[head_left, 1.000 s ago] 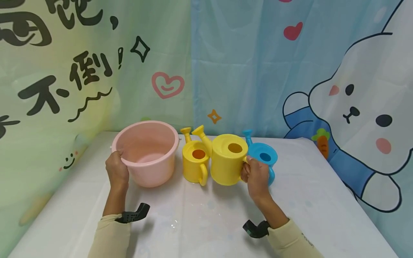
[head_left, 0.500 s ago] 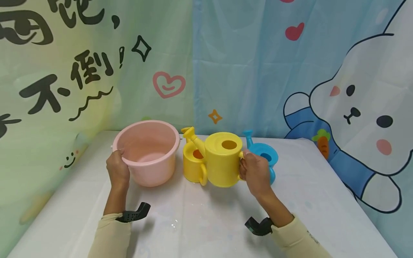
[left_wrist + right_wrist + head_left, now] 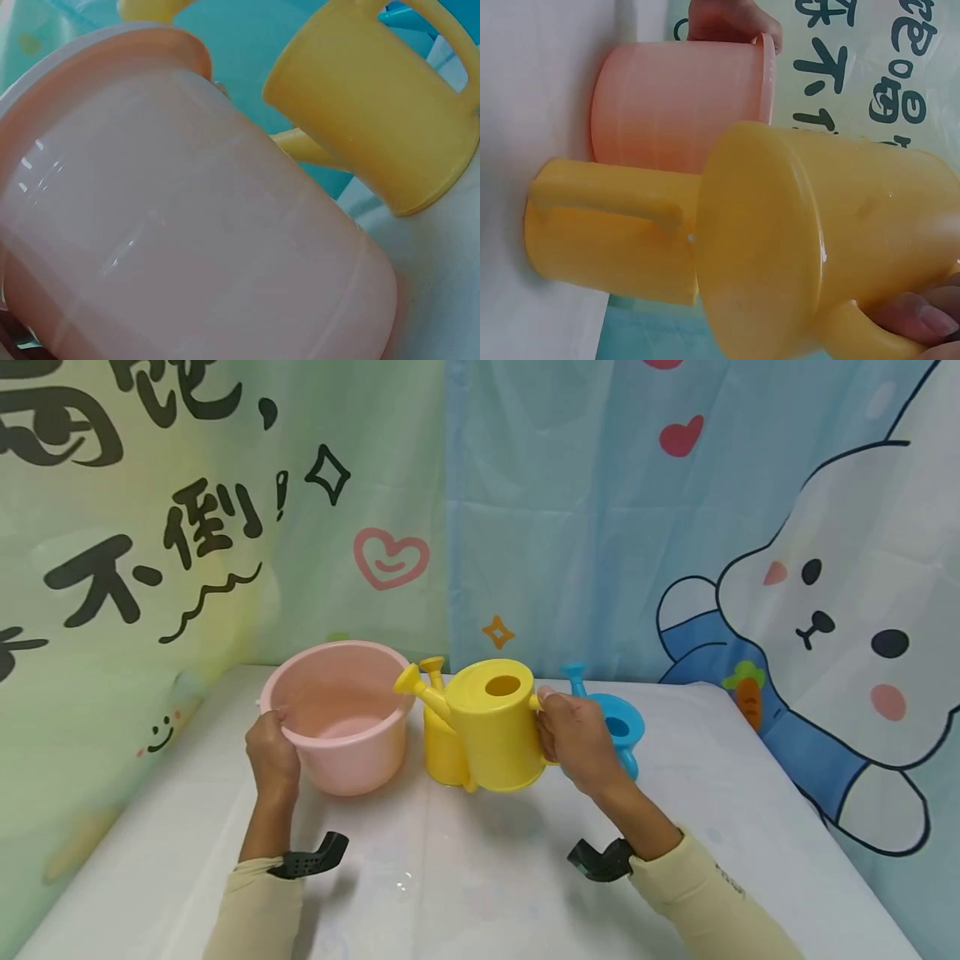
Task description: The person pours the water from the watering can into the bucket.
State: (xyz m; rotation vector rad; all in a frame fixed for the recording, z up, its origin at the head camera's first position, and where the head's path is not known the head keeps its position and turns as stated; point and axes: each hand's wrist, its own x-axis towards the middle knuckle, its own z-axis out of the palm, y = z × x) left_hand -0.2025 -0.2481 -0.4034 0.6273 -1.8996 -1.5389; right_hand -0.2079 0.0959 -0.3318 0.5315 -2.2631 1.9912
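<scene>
White table [image 3: 465, 877], pink bucket [image 3: 356, 766], yellow can [image 3: 498, 739] (aloft)

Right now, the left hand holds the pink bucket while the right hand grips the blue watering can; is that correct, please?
Not quite: in the head view, the right hand grips a yellow watering can; the left hand holds the pink bucket.

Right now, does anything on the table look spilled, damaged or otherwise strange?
Only the shiny spots on the table, between the sleeves: they could be drops or just glints; I cannot tell. The yellow can in the right hand leans toward the bucket, but it is held. No damage shows.
</scene>
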